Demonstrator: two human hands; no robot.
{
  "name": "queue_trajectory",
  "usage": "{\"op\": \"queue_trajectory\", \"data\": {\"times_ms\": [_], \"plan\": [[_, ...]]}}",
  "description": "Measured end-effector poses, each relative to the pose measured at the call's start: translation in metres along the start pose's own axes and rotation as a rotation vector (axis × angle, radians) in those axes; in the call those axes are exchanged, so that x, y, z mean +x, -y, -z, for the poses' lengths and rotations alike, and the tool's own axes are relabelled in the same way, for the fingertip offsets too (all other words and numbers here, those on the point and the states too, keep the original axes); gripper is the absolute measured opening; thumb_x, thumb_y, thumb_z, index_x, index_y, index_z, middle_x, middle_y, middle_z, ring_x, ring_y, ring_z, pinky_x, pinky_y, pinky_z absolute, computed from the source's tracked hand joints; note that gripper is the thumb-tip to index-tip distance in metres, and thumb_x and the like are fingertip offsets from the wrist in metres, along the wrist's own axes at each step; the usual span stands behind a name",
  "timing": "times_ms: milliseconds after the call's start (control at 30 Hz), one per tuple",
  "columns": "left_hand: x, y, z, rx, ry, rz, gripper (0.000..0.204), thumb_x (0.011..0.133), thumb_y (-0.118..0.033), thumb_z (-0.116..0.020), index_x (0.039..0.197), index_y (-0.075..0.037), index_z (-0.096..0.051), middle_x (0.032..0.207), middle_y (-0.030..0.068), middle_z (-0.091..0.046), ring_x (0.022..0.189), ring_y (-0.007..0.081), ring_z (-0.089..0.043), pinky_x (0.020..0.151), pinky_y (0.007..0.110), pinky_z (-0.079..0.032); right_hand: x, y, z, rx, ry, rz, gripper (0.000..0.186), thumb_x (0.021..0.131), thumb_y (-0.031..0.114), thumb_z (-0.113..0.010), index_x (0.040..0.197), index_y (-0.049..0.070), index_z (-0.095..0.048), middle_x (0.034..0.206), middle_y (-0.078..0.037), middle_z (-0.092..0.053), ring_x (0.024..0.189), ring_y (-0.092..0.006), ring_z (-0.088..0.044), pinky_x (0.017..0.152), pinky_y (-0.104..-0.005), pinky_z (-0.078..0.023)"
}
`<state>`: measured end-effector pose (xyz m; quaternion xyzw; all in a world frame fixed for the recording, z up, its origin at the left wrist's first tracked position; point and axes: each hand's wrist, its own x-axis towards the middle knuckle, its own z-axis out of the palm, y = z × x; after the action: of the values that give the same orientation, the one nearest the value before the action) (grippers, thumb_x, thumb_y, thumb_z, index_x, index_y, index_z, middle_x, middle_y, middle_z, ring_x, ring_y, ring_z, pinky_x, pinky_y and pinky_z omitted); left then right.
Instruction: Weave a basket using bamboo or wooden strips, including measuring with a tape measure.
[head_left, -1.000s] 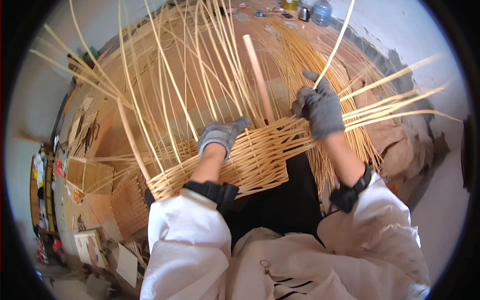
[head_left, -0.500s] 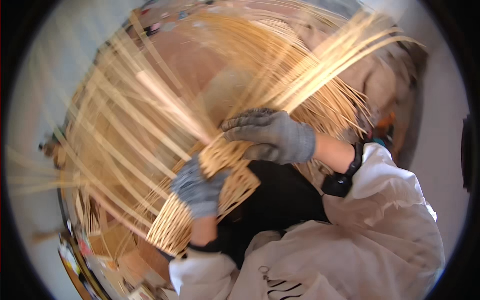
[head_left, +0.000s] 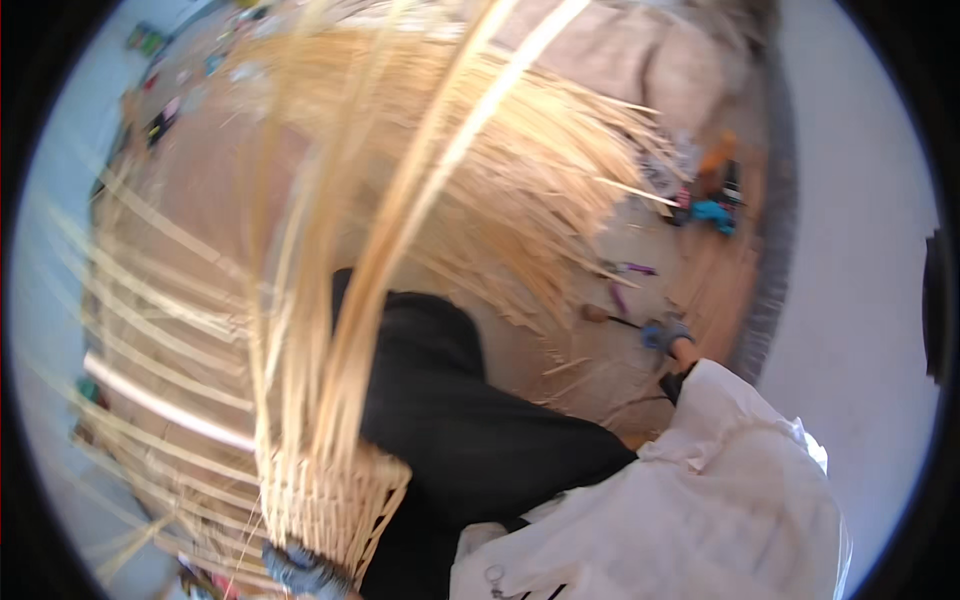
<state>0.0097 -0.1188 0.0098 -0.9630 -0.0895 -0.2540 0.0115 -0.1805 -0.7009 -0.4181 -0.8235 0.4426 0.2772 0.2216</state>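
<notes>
A partly woven wicker piece (head_left: 325, 500) rests at the lower left against my black-trousered leg, its long pale strips fanning upward and to the left. My left hand (head_left: 305, 568), in a grey glove, is closed on its lower edge; the fingers are partly hidden. My right hand (head_left: 676, 330), also gloved, is stretched far out to the right, low over the floor. It is beside a blue-coloured item (head_left: 652, 336) and a tool with a brown rounded handle and dark shaft (head_left: 600, 313). Motion smears its fingers, so whether it grips anything cannot be told.
A large spread of loose wicker strips (head_left: 500, 190) lies on the floor ahead. Purple-handled tools (head_left: 635, 268) lie to its right, with a turquoise item (head_left: 713, 214) farther off. Brown sacking (head_left: 640, 55) sits at the back, and a white wall (head_left: 855, 250) stands at the right.
My right hand has left the wicker piece and reached out right to the floor tools. The piece has swung lower and left with my left hand, and my view has shifted right.
</notes>
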Motion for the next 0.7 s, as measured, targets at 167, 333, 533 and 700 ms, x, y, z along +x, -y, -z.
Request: {"op": "queue_trajectory", "data": {"times_ms": [167, 333, 533, 700], "plan": [[-0.024, -0.062, -0.009, -0.036, 0.218, -0.131, 0.067, 0.083, -0.042, -0.039, 0.129, 0.003, -0.018, 0.133, 0.0208, -0.019, 0.125, 0.0348, -0.015, 0.101, 0.043, -0.01, 0.009, 0.032, -0.015, -0.266, 0.019, -0.058, 0.052, 0.057, 0.034, -0.069, 0.097, 0.005, -0.054, 0.088, -0.013, -0.059, 0.083, -0.0248, -0.057, 0.075, -0.0356, -0.045], [-0.036, -0.098, 0.015, 0.008, 0.158, -0.244, 0.05, 0.075, -0.026, -0.056, 0.117, -0.003, -0.043, 0.121, 0.0215, -0.039, 0.116, 0.0352, -0.033, 0.099, 0.042, -0.022, 0.036, 0.02, -0.012, -0.205, 0.159, 0.182, 0.049, 0.058, 0.033, -0.069, 0.095, 0.005, -0.054, 0.084, -0.011, -0.059, 0.08, -0.022, -0.057, 0.072, -0.0336, -0.045], [-0.052, -0.108, 0.038, -0.624, 0.352, -0.431, 0.021, 0.076, -0.012, -0.057, 0.097, -0.009, -0.058, 0.089, 0.0079, -0.06, 0.08, 0.0229, -0.058, 0.073, 0.03, -0.046, -0.069, 0.161, 0.158, 0.658, 0.707, 0.63, 0.046, 0.059, 0.031, -0.068, 0.093, 0.005, -0.054, 0.08, -0.008, -0.059, 0.076, -0.0187, -0.057, 0.069, -0.0311, -0.046], [-0.039, -0.133, 0.06, -1.467, 0.931, 0.034, 0.027, 0.076, -0.013, -0.06, 0.102, -0.006, -0.057, 0.087, 0.0069, -0.061, 0.078, 0.0144, -0.059, 0.069, 0.023, -0.047, -0.327, 0.328, 0.253, 0.455, 0.451, 1.434, 0.037, 0.067, 0.022, -0.066, 0.096, 0.005, -0.053, 0.086, -0.007, -0.057, 0.076, -0.0182, -0.056, 0.066, -0.0278, -0.046]]}}
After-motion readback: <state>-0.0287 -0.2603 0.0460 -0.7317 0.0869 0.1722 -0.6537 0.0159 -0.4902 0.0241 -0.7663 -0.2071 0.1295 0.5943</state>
